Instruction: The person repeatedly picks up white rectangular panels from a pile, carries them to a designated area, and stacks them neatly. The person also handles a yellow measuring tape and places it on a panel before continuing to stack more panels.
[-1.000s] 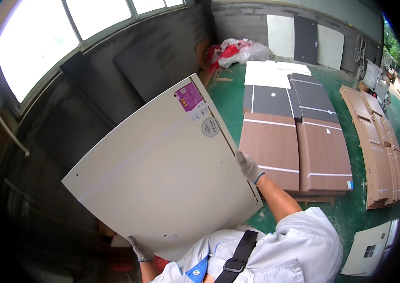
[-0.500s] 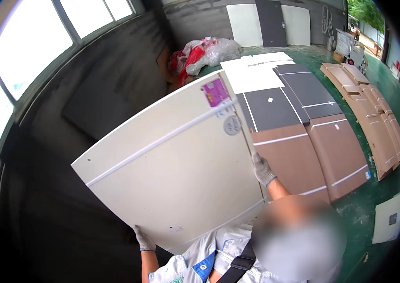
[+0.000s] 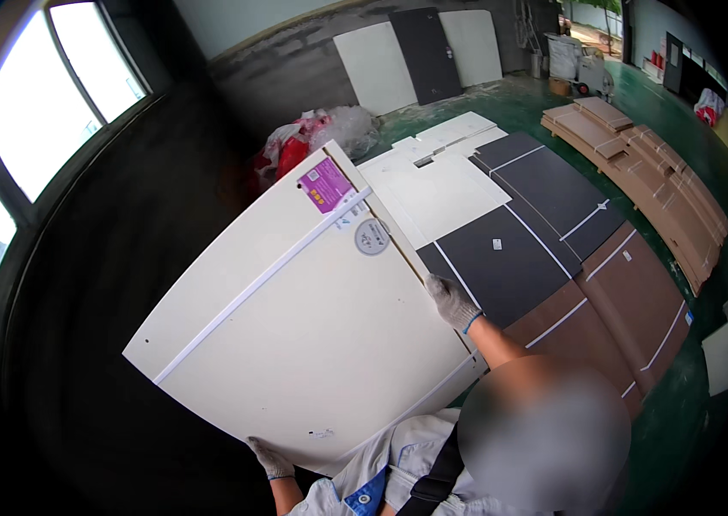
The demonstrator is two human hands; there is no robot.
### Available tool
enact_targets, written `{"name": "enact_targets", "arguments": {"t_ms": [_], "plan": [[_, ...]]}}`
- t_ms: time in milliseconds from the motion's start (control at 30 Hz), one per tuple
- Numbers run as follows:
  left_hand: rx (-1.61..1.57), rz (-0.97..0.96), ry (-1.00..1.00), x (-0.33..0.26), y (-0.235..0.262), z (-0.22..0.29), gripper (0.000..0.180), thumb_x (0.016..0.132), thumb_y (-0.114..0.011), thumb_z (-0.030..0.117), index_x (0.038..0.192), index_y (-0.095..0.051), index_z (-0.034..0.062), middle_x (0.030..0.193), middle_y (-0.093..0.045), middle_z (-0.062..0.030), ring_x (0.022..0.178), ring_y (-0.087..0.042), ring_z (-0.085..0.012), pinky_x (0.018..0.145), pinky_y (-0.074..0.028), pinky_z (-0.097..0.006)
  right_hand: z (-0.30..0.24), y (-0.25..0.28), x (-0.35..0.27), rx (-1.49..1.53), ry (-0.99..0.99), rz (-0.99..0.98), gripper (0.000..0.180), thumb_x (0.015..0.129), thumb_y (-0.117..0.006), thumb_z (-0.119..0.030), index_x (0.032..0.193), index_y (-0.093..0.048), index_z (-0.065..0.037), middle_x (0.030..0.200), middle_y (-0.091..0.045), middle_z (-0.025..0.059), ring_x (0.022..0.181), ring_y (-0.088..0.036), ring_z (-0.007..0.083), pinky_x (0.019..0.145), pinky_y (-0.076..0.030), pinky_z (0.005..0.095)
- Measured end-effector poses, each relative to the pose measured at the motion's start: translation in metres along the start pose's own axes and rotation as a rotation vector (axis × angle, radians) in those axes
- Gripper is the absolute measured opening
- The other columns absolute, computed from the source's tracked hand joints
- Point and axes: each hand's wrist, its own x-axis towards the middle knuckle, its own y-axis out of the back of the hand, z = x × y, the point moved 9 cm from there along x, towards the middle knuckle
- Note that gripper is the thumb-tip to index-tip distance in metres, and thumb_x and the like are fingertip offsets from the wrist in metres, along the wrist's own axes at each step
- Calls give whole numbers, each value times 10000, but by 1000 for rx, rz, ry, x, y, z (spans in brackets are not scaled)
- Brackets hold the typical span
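Note:
A large white panel (image 3: 287, 318), bound with white straps, is held tilted in front of me. Near its far end are a purple label (image 3: 325, 185) and a round grey sticker (image 3: 372, 237). My left hand (image 3: 271, 458), in a pale knit glove, grips the near left edge, its fingers partly hidden by the panel. My right hand (image 3: 452, 303), gloved alike, is closed on the right edge. Just beyond that hand lie strapped dark grey panels (image 3: 501, 258) and brown panels (image 3: 544, 322) on the floor, with white panels (image 3: 441, 193) farther off.
Long brown flat packages (image 3: 639, 172) lie on the green floor to the right. White and dark panels (image 3: 424, 56) lean on the back wall beside a heap of red and clear plastic wrap (image 3: 330, 138). A dark wall with windows (image 3: 55, 112) runs along the left.
The view has turned, shifting the back wall and leaning panels left. The held panel's far end has swung left in the picture. Both hands keep their grip on it.

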Motion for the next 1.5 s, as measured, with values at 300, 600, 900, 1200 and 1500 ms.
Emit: {"name": "enact_targets", "arguments": {"t_ms": [300, 600, 900, 1200, 1500], "plan": [[100, -201, 92, 364, -173, -2, 829, 1040, -385, 655, 1617, -257, 73, 1655, -313, -99, 1506, -304, -301, 1240, -241, -441, 71, -78, 237, -228, -198, 144, 762, 993, -441, -703, 1005, -664, 25, 864, -666, 230, 834, -624, 301, 805, -501, 448], [240, -344, 82, 682, -355, -43, 837, 1029, -417, 664, 1589, -319, 51, 1632, -358, -92, 1482, -347, -285, 1231, -266, -429, 189, -131, 514, -138, -289, 268, 785, 989, -439, -707, 875, -654, 39, 862, -680, 224, 845, -641, 301, 845, -506, 441], [245, -525, 155, 944, -510, -115, 875, 998, -448, 698, 1599, -310, 77, 1630, -367, -95, 1484, -348, -291, 1224, -276, -450, 238, -179, 742, -234, -291, 282, 730, 958, -539, -688, 954, -694, 25, 900, -718, 190, 890, -672, 257, 847, -519, 418], [318, -829, 543, 1181, -708, -272, 715, 1064, -468, 531, 1544, -375, 9, 1550, -456, -162, 1411, -441, -299, 1192, -341, -436, 407, -208, 840, -133, -570, 565, 812, 883, -617, -722, 1225, -704, 10, 1057, -734, 170, 1020, -675, 239, 914, -514, 378], [982, -974, 417, 1246, -919, -381, 495, 951, -751, 296, 1291, -628, -42, 1235, -663, -68, 1132, -617, -216, 1079, -447, -339, 534, -206, 828, 187, -907, 873, 699, 801, -806, -562, 1137, -723, 45, 961, -724, 117, 824, -674, 186, 752, -548, 347]]}}
